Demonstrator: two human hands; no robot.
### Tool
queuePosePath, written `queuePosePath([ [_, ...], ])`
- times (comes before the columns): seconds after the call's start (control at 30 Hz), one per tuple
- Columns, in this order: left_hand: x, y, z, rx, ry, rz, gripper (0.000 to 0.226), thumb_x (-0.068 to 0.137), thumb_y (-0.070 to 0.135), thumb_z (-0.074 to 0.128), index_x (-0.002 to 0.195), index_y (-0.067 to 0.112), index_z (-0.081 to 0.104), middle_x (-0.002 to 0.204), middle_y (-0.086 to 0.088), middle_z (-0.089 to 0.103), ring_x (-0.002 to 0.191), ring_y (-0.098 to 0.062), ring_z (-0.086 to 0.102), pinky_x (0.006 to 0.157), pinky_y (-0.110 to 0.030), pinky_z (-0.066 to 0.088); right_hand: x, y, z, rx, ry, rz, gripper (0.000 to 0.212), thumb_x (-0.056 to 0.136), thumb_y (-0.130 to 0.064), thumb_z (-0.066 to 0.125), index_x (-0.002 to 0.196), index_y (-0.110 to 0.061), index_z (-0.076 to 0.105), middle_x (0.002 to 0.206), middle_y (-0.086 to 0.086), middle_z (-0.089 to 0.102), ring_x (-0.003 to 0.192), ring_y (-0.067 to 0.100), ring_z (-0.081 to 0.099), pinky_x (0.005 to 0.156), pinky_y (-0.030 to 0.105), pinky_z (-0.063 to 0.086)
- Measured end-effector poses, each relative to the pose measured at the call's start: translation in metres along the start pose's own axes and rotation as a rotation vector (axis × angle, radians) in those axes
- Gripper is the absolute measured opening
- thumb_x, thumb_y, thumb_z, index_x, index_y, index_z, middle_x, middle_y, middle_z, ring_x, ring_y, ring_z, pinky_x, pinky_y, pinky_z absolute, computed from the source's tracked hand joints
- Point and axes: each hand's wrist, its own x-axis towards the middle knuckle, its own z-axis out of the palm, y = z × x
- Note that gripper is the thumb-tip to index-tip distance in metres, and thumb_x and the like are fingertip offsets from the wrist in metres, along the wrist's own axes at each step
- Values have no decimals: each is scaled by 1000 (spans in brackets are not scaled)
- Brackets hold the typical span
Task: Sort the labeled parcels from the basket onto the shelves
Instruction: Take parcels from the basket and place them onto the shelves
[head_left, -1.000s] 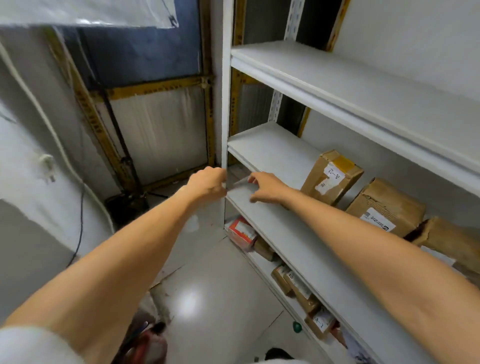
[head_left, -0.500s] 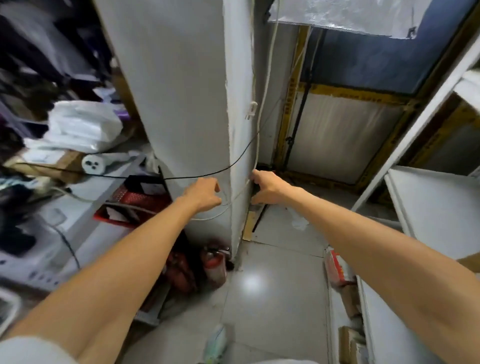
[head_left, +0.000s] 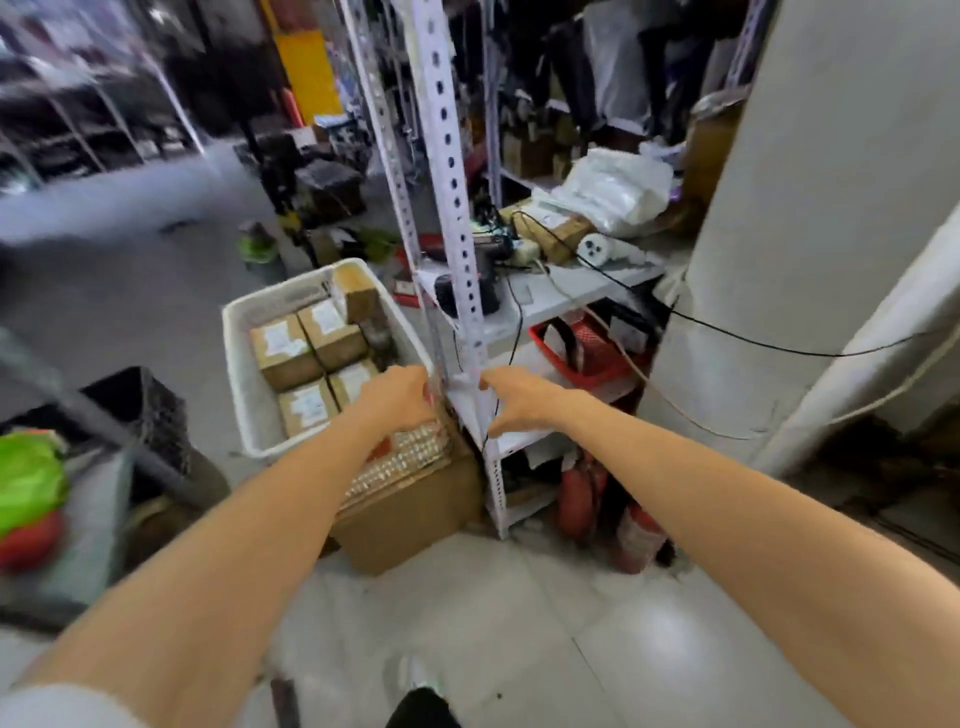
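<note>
A white plastic basket (head_left: 240, 374) stands on the floor at centre left and holds several brown cardboard parcels (head_left: 283, 351) with white labels. My left hand (head_left: 397, 397) hangs in the air near the basket's right rim with loosely curled fingers and holds nothing. My right hand (head_left: 514, 402) is stretched out beside it, fingers relaxed, in front of a white perforated shelf post (head_left: 447, 171). Both hands are empty. The parcel shelves are out of view.
A large open cardboard box (head_left: 415, 512) sits just below my left hand. A cluttered white rack (head_left: 571, 296) with a red basket (head_left: 592, 358) stands behind the post. A grey pillar (head_left: 810, 234) fills the right. A black crate (head_left: 145, 410) stands at left.
My view has swung left, from the shelf with parcels past the pillar to the basket on the floor. Both hands left the shelf edge and stay held out, empty.
</note>
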Motion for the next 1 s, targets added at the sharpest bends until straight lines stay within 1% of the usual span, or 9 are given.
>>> queuePosePath([
  [0.07, -9, -33, 3, -2, 17, -42, 33, 89, 27, 61, 117, 10, 55, 113, -10, 60, 100, -29, 58, 74, -36, 49, 22, -31, 4, -31, -40, -59, 54, 79, -20, 74, 121, -2, 46, 120, 16, 52, 107, 33, 52, 90, 45, 47],
  [0.17, -19, -77, 8, -30, 9, -113, 39, 88, 28, 60, 123, 13, 53, 115, -9, 61, 100, -27, 58, 79, -38, 52, 62, -67, 8, -107, -70, -114, 52, 78, -24, 75, 117, -8, 45, 112, 10, 51, 100, 29, 53, 83, 42, 49],
  [0.27, -24, -122, 9, -67, -8, -162, 37, 89, 26, 61, 122, 11, 54, 116, -10, 60, 103, -28, 58, 84, -40, 52, 101, -102, 12, -128, -104, -133, 43, 80, -24, 73, 106, -10, 42, 101, 4, 45, 93, 25, 49, 71, 32, 40],
  [0.33, -25, -154, 7, -86, -8, -208, 34, 89, 24, 62, 119, 11, 54, 116, -9, 60, 103, -27, 58, 83, -39, 51, 127, -125, 17, -136, -121, -147, 46, 81, -23, 73, 113, -8, 43, 108, 0, 46, 95, 22, 47, 76, 32, 42],
  [0.4, -22, -189, 7, -108, -6, -255, 31, 88, 23, 62, 115, 12, 55, 113, -7, 61, 101, -26, 58, 81, -38, 52, 154, -146, 23, -141, -133, -144, 57, 79, -27, 75, 123, -5, 45, 121, 7, 51, 105, 26, 51, 90, 40, 48],
  [0.47, -17, -222, 7, -139, -16, -283, 29, 86, 22, 62, 112, 12, 55, 111, -7, 61, 97, -25, 60, 80, -38, 53, 181, -162, 30, -129, -149, -135, 63, 77, -28, 77, 126, -5, 46, 126, 12, 51, 113, 29, 52, 96, 44, 47],
  [0.73, 39, -297, 16, -190, -90, -272, 31, 84, 21, 62, 112, 11, 56, 110, -8, 61, 97, -25, 60, 82, -40, 53, 264, -172, 38, -129, -202, -42, 65, 76, -27, 77, 128, -6, 44, 126, 12, 50, 110, 29, 52, 94, 45, 48],
  [0.9, 100, -316, 20, -243, -134, -247, 36, 84, 20, 62, 118, 13, 54, 114, -8, 62, 101, -25, 58, 80, -35, 51, 323, -159, 32, -152, -287, 12, 49, 79, -23, 72, 118, -4, 48, 118, 16, 55, 99, 28, 56, 83, 40, 52],
  [1.0, 136, -333, 20, -278, -132, -262, 42, 84, 18, 59, 125, 14, 52, 119, -6, 62, 104, -23, 58, 76, -30, 48, 375, -154, 29, -155, -265, -8, 52, 76, -28, 73, 117, -3, 52, 114, 13, 57, 99, 28, 57, 84, 44, 53],
])
